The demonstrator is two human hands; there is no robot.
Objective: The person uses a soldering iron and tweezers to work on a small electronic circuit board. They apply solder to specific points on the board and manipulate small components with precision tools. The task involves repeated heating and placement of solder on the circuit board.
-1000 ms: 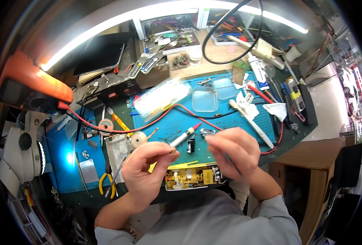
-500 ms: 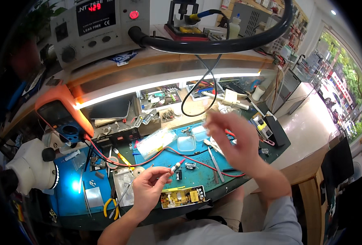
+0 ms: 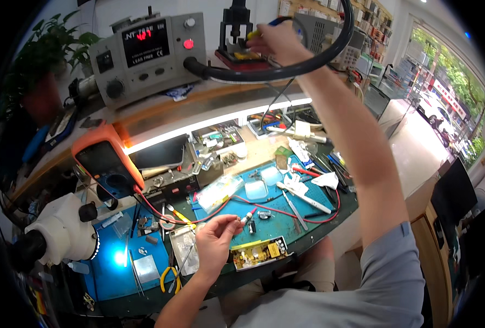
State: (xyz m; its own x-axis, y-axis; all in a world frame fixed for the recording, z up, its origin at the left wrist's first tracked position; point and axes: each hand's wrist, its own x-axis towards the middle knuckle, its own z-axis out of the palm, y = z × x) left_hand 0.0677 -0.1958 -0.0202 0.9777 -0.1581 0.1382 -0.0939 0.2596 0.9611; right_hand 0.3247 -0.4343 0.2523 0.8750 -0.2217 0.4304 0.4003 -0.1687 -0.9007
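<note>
I am pinching a small, light, stiff component in my left hand over the near blue mat, its thin lead bendable so I hold the body, while my right hand is closing on a yellow-handled iron far up on the shelf.

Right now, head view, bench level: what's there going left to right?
White microscope → orange multimeter → yellow-handled pliers → left hand holding a red-wired probe → yellow circuit board → white tweezers on the blue mat.
</note>
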